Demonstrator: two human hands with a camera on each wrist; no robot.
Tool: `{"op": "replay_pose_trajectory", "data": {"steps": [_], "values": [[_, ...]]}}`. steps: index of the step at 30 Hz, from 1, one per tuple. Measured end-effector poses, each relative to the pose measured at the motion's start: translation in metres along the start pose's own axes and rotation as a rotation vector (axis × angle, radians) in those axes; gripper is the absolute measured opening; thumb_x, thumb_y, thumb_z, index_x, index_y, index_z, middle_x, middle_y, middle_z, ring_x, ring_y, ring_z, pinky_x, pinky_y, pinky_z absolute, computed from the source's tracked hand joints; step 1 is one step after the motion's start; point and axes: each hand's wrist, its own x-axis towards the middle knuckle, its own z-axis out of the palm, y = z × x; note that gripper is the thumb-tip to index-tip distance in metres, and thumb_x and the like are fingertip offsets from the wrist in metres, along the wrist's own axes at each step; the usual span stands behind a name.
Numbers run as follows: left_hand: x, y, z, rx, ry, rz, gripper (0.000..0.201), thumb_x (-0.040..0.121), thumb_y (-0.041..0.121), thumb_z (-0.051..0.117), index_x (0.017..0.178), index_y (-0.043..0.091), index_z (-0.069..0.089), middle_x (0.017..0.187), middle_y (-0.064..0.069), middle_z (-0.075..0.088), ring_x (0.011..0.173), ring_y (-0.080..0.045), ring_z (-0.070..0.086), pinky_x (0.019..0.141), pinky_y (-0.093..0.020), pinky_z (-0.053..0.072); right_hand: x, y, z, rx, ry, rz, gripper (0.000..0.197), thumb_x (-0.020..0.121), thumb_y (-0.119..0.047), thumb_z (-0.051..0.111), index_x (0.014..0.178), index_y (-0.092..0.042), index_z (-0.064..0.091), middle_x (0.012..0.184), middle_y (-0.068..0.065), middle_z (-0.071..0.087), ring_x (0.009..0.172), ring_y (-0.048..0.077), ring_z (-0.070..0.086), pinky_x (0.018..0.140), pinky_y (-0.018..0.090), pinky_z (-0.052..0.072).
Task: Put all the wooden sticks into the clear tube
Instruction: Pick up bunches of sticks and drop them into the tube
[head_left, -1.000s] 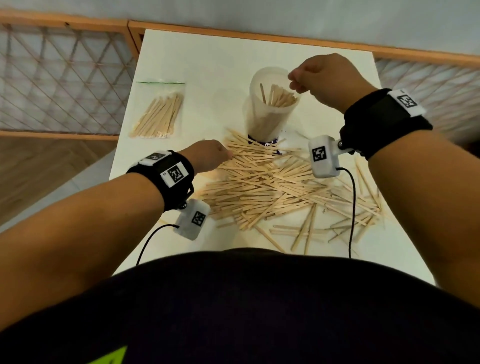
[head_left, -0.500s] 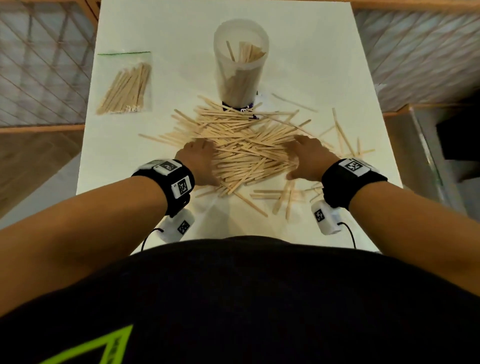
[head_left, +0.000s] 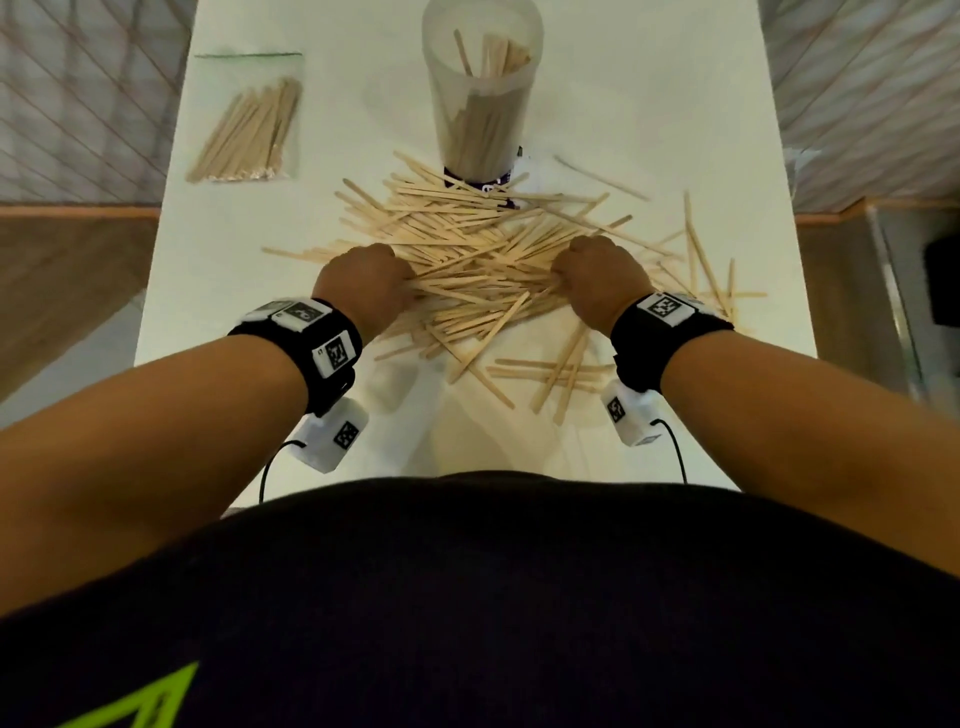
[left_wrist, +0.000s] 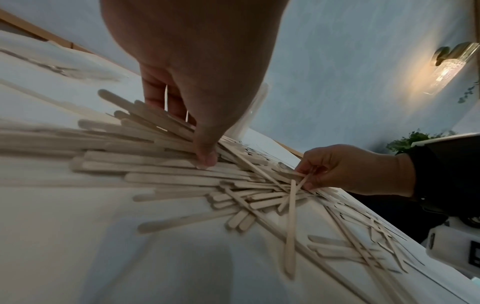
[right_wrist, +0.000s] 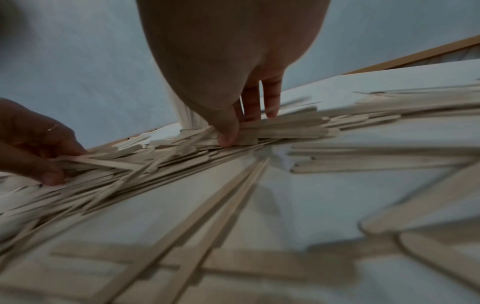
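Observation:
A big loose pile of flat wooden sticks (head_left: 467, 260) lies on the white table (head_left: 218, 291), in front of the clear tube (head_left: 480, 98). The tube stands upright at the far middle and holds several sticks. My left hand (head_left: 363, 283) grips the left ends of a bunch of sticks (left_wrist: 155, 127), thumb below and fingers above. My right hand (head_left: 597, 275) pinches the right ends of the same bunch (right_wrist: 272, 127). Both hands sit low on the pile, facing each other.
A clear zip bag (head_left: 249, 124) with more sticks lies at the far left of the table. Loose sticks (head_left: 696, 254) scatter to the right, near the table's right edge. Wooden lattice rails (head_left: 88, 104) flank the table on both sides.
My right hand came down from the tube's mouth to the pile. Both hands then curled round a bunch of sticks from either side. The view tilted down.

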Motion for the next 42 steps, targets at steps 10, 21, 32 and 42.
{"op": "replay_pose_trajectory", "data": {"steps": [10, 21, 32, 42], "values": [[-0.011, -0.008, -0.023, 0.137, -0.006, 0.068, 0.03, 0.1, 0.022, 0.043, 0.126, 0.018, 0.058, 0.106, -0.012, 0.05, 0.095, -0.035, 0.057, 0.07, -0.032, 0.039, -0.001, 0.007, -0.018, 0.065, -0.092, -0.014, 0.036, 0.088, 0.002, 0.043, 0.123, -0.002, 0.05, 0.124, 0.02, 0.041, 0.1, 0.041, 0.054, 0.08, 0.043, 0.047], [-0.029, -0.005, -0.058, 0.108, -0.004, -0.074, 0.041, 0.102, 0.042, 0.03, 0.118, 0.011, 0.052, 0.109, -0.012, 0.059, 0.09, -0.031, 0.056, 0.069, -0.037, 0.041, 0.003, -0.003, -0.045, 0.257, -0.119, 0.195, 0.035, 0.1, -0.021, 0.042, 0.128, -0.001, 0.045, 0.128, 0.022, 0.051, 0.114, 0.038, 0.052, 0.088, 0.037, 0.041], [-0.036, 0.022, -0.097, -0.657, 0.154, -0.118, 0.04, 0.104, 0.037, 0.027, 0.109, 0.011, 0.057, 0.093, -0.002, 0.054, 0.08, -0.019, 0.049, 0.067, -0.03, 0.036, 0.006, -0.057, -0.114, 1.278, 0.231, 0.202, 0.036, 0.093, -0.045, 0.055, 0.074, -0.017, 0.04, 0.069, 0.001, 0.041, 0.051, 0.012, 0.031, 0.045, 0.025, 0.028], [-0.029, 0.063, -0.129, -1.04, 0.24, 0.019, 0.021, 0.102, 0.028, 0.037, 0.099, 0.015, 0.053, 0.079, 0.006, 0.055, 0.069, -0.013, 0.047, 0.058, -0.027, 0.038, 0.01, -0.106, -0.153, 1.707, 0.209, 0.064, 0.032, 0.084, -0.04, 0.069, 0.088, -0.013, 0.051, 0.071, 0.012, 0.054, 0.051, 0.016, 0.049, 0.044, 0.024, 0.03]]}}
